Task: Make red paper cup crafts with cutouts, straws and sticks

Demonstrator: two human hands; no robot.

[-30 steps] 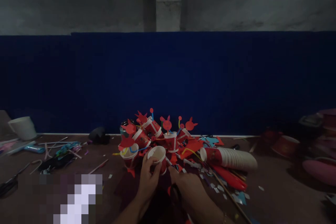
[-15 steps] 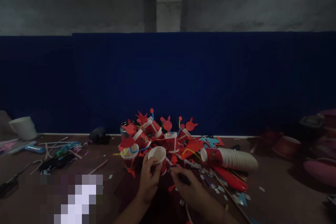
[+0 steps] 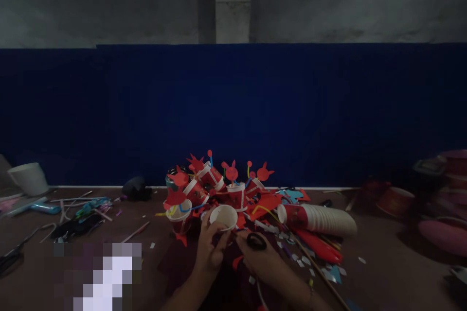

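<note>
My left hand point(image 3: 211, 248) is wrapped round a red paper cup with a white rim point(image 3: 223, 215), whose open top tips toward me. My right hand point(image 3: 257, 257) is closed on a pair of scissors with a black handle loop point(image 3: 257, 241). Its fingertips are close to the cup's right side; the blades are mostly hidden, and I cannot tell if they touch the cup. Just beyond my hands stand and lean several decorated red cups with paper animal heads point(image 3: 231, 172) and bent straws. The nearest one point(image 3: 179, 216) is left of my left hand.
A stack of nested paper cups point(image 3: 321, 218) lies on its side at right, by a red tube-like thing point(image 3: 321, 247) and paper scraps point(image 3: 305, 261). Straws and blue-green bits point(image 3: 93, 208) lie at left, near a white mug point(image 3: 29, 178). A blue panel point(image 3: 233, 107) stands behind.
My left hand has shifted the cup slightly right and tilted its mouth more toward me. My right hand has turned, so the scissors' handle loop shows more clearly, nearer the cup.
</note>
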